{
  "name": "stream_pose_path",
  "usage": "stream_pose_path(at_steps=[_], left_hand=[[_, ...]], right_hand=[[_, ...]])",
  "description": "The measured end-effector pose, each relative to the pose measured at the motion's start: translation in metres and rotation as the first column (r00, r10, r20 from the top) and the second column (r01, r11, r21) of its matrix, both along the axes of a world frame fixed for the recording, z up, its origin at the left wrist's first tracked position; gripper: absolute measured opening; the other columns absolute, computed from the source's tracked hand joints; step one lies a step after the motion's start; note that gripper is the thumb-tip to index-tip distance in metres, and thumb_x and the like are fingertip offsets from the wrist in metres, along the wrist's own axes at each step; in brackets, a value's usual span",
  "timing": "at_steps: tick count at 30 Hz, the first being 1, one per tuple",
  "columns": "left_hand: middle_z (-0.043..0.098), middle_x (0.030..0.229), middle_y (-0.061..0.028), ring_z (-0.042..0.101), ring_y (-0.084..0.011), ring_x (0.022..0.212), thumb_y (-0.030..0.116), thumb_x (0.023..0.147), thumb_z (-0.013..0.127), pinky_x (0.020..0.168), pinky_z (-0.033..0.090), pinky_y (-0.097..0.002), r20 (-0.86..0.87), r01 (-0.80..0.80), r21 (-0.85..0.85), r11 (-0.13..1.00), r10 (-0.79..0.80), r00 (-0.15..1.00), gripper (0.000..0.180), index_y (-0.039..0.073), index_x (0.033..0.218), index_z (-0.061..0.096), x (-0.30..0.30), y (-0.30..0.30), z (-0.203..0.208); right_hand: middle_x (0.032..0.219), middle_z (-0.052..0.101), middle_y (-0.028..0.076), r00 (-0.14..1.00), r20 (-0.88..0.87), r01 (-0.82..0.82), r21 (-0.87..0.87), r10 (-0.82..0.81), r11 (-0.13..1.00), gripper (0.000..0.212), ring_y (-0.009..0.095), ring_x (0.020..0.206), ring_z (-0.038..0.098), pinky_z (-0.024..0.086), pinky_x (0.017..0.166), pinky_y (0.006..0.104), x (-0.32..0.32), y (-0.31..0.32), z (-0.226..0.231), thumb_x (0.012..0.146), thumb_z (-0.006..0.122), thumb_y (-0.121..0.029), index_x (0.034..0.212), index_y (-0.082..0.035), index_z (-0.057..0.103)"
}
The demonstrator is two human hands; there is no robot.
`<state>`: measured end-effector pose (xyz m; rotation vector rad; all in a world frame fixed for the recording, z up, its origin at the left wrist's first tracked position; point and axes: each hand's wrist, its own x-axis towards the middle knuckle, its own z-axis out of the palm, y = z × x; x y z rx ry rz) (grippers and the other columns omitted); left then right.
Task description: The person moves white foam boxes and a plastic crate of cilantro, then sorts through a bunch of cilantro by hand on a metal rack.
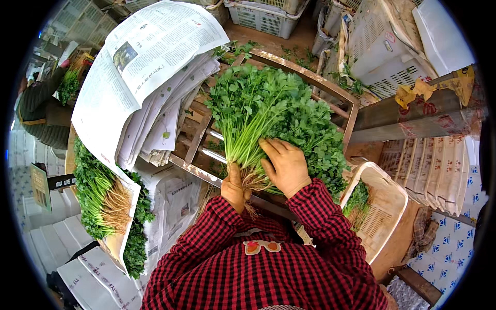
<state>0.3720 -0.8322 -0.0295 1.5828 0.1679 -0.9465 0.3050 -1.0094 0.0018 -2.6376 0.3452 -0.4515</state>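
A large bunch of leafy greens [243, 126], with pale green stems and brown roots, lies on a rusty metal rack in front of me. My left hand [236, 188] is closed around its root end, thumb on top of the stems. Palm down, my right hand [287, 166] rests on the right side of the stems with its fingers apart, and what lies under the palm is hidden. More loose greens [318, 134] spread over the right of the rack [353, 111]. Stray roots hang below my left hand.
A thick stack of newspaper sheets [150, 57] leans at the left of the rack. Below it, more rooted greens [103, 206] lie on paper. A white plastic basket [382, 222] with some greens stands at right. Crates [263, 19] and a metal beam [413, 114] lie beyond.
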Motion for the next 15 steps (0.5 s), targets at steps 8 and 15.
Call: stream_pose_path(at_steps=[8,15], left_hand=[[0.07,0.1,-0.0014,0.056,-0.0108,0.064,0.066,0.1,0.051,0.047,0.032,-0.0252,-0.213,-0.133,-0.145,0.98,0.1,0.972,0.067,0.01,0.135,0.06,0.001,0.001,-0.007],[0.067,0.089,-0.0032,0.051,-0.0107,0.055,0.034,0.096,0.075,0.046,0.037,-0.0263,-0.086,0.001,-0.204,0.979,-0.019,0.996,0.049,0.002,0.13,0.059,0.004,0.006,-0.014]], right_hand=[[0.117,0.071,0.014,0.998,-0.06,-0.01,0.067,0.014,0.998,0.038,0.032,0.107,0.069,0.057,0.093,0.042,-0.022,-0.01,0.021,0.092,0.068,-0.021,0.127,-0.005,0.063],[0.108,0.073,0.015,0.982,0.074,-0.169,-0.042,0.171,0.985,0.053,0.033,0.095,0.069,0.056,0.083,0.0418,0.033,-0.017,0.014,0.087,0.074,-0.024,0.134,-0.003,0.06]])
